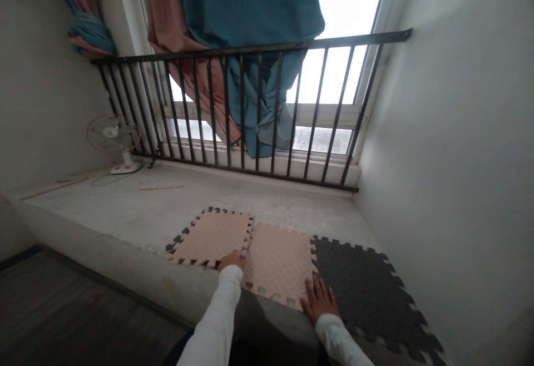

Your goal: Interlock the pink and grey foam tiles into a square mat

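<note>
Three puzzle-edged foam mat tiles lie in a row on the ledge. My left hand (232, 260) is closed at the near right corner of the left pink foam tile (217, 235); its fingertips are partly hidden. Dark toothed edges show from beneath that tile. The middle pink foam tile (281, 257) lies right beside it. My right hand (320, 299) rests flat with fingers spread, over the near end of the seam between the middle tile and the black foam tile (362, 282). Nothing is held in it.
A pale raised ledge (137, 216) runs below a window behind a dark metal railing (242, 110). Blue and pink curtains (250, 4) hang there. A small fan (120, 138) stands at the left, and a thin strip (162, 187) lies nearby. A white wall (459, 132) bounds the right.
</note>
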`<action>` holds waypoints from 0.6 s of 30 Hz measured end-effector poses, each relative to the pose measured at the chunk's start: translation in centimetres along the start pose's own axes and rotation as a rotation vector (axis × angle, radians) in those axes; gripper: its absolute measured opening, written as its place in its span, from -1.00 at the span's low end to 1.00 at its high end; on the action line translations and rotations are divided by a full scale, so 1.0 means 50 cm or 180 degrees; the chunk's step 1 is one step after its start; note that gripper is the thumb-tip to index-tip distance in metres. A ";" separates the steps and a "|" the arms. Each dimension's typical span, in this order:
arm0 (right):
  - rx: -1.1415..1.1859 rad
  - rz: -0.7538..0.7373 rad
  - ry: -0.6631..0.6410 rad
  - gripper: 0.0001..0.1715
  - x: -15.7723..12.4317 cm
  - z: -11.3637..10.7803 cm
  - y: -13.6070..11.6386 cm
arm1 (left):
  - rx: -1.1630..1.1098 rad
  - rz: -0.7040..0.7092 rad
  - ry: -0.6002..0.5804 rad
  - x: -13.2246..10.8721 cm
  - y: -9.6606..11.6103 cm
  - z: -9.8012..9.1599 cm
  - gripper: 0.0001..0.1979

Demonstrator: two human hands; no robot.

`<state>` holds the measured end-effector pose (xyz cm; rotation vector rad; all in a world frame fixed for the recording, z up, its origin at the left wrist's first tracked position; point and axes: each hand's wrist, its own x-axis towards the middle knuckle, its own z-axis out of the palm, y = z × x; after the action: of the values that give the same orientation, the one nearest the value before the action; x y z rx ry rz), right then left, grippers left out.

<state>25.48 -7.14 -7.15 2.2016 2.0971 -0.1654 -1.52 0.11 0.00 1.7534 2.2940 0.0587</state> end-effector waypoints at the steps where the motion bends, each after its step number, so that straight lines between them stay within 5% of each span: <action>1: 0.0003 0.0005 -0.0003 -0.26 0.000 0.000 0.000 | 0.0001 0.0004 0.0002 0.000 0.000 0.001 -0.68; 18: 0.0054 -0.0031 -0.0022 -0.26 0.002 0.005 0.005 | -0.0008 0.0028 -0.0029 -0.004 0.005 0.002 -0.68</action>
<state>25.72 -7.08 -7.41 2.1976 2.1109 -0.1921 -1.21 -0.01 -0.01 1.7588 2.2790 0.0552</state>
